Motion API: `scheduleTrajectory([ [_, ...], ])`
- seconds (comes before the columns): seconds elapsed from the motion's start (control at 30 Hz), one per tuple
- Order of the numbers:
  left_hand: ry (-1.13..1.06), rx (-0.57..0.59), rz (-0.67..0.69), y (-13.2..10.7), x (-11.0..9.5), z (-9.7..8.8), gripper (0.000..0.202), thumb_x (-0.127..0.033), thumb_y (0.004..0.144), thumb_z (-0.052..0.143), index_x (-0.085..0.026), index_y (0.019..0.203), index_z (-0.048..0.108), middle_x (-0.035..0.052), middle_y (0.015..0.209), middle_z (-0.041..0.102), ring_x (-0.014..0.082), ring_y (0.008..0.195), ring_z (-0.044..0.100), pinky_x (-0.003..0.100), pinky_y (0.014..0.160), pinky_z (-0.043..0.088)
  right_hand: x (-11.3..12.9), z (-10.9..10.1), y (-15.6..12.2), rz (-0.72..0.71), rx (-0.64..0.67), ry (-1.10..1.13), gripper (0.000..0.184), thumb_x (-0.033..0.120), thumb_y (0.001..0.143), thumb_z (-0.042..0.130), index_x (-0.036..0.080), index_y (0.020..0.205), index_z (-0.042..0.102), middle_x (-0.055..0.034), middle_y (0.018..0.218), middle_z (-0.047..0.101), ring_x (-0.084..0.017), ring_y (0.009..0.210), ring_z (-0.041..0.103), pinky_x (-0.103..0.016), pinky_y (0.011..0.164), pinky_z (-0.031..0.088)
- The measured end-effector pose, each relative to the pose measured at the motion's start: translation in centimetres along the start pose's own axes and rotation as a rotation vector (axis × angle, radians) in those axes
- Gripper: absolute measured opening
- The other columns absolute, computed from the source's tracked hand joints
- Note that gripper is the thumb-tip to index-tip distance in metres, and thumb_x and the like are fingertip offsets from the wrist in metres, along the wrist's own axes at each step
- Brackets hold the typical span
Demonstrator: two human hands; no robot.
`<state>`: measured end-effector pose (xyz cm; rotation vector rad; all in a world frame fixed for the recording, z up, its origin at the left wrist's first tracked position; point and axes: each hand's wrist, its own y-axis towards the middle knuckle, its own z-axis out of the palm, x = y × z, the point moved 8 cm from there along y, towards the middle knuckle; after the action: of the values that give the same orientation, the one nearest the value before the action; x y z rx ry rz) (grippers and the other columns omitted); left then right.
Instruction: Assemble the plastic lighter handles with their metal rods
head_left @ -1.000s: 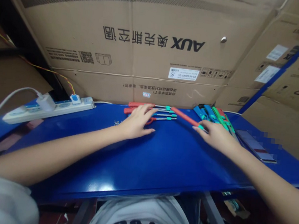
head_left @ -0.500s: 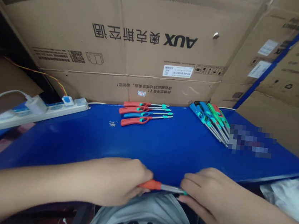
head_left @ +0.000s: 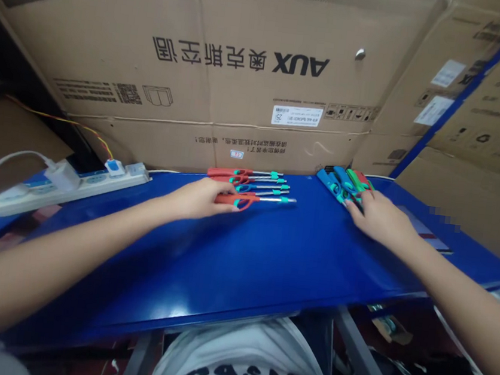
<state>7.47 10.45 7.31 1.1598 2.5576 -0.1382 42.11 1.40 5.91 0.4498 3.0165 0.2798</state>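
Note:
My left hand [head_left: 195,198] is closed round the handle of a red long-nosed gas lighter [head_left: 227,199], its metal rod pointing right with a green tip. The lighter is at the near side of a row of red and blue lighters [head_left: 222,172] at the back of the blue table. Over at the right, my right hand [head_left: 380,213] is on a bunch of blue, green and red lighters [head_left: 327,181]. Its thumb and fingers close about the lighters there; the hand covers their metal rods.
A tall cardboard panel [head_left: 241,102] stands behind the blue table [head_left: 242,259]. On the left lies a white power strip [head_left: 92,184] with plugs and cables. A flat sheet [head_left: 428,232] lies right of my right hand. A metal leg [head_left: 360,362] is below the table.
Both hands have moved from the table's near edge to its back. The red lighter went from between them to the left row in my left hand; my right hand released its tip and reached the bunch.

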Motion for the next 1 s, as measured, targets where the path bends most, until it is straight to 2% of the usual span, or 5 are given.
scheduleTrajectory([
  [0.17,-0.013,-0.113,-0.047,3.0,4.8,0.6,0.045,-0.053,0.081,0.068,-0.014,0.103,0.068,0.0068,0.093,0.070,0.0202,0.081,0.061,0.028,0.072,0.041,-4.5,3.7,3.7,0.138,0.134,-0.044,0.042,0.042,0.101,0.037,0.008,0.117,0.057,-0.0249,0.116,0.063,-0.032,0.103,0.064,-0.036,0.075,0.044],
  [0.37,0.130,-0.259,-0.093,3.7,6.4,1.0,0.038,-0.047,0.089,0.061,-0.014,0.106,0.067,0.0131,0.108,0.067,0.0279,0.103,0.061,0.036,0.089,0.047,-4.6,2.7,4.2,0.209,-0.039,0.137,0.032,0.028,0.091,0.048,0.012,0.117,0.053,-0.0197,0.101,0.069,-0.029,0.082,0.066,-0.032,0.060,0.040],
  [0.6,0.251,-0.486,0.169,1.5,-2.7,0.2,0.057,-0.050,0.089,0.065,-0.021,0.137,0.050,0.0144,0.137,0.054,0.0327,0.128,0.048,0.048,0.105,0.041,6.5,-0.7,-1.3,-0.360,-0.014,0.237,0.029,0.042,0.100,0.043,0.021,0.108,0.061,-0.0082,0.085,0.072,-0.024,0.073,0.067,-0.031,0.064,0.042],
  [0.77,0.330,-0.032,0.454,-1.3,-11.8,5.1,0.028,-0.035,0.095,0.058,-0.016,0.115,0.061,0.0126,0.105,0.071,0.0310,0.103,0.066,0.044,0.090,0.051,16.0,-3.2,-10.5,-0.764,0.053,0.188,0.025,0.035,0.104,0.040,0.019,0.103,0.059,-0.0068,0.091,0.072,-0.020,0.075,0.068,-0.029,0.061,0.038],
  [1.0,0.143,0.305,0.238,-5.1,-13.8,7.2,0.025,-0.041,0.096,0.052,-0.019,0.092,0.064,0.0074,0.078,0.071,0.0246,0.068,0.071,0.029,0.051,0.045,17.6,-4.9,-15.0,-1.076,0.075,0.147,0.029,0.036,0.104,0.043,0.019,0.084,0.056,-0.0020,0.073,0.063,-0.016,0.061,0.058,-0.030,0.056,0.028],
])
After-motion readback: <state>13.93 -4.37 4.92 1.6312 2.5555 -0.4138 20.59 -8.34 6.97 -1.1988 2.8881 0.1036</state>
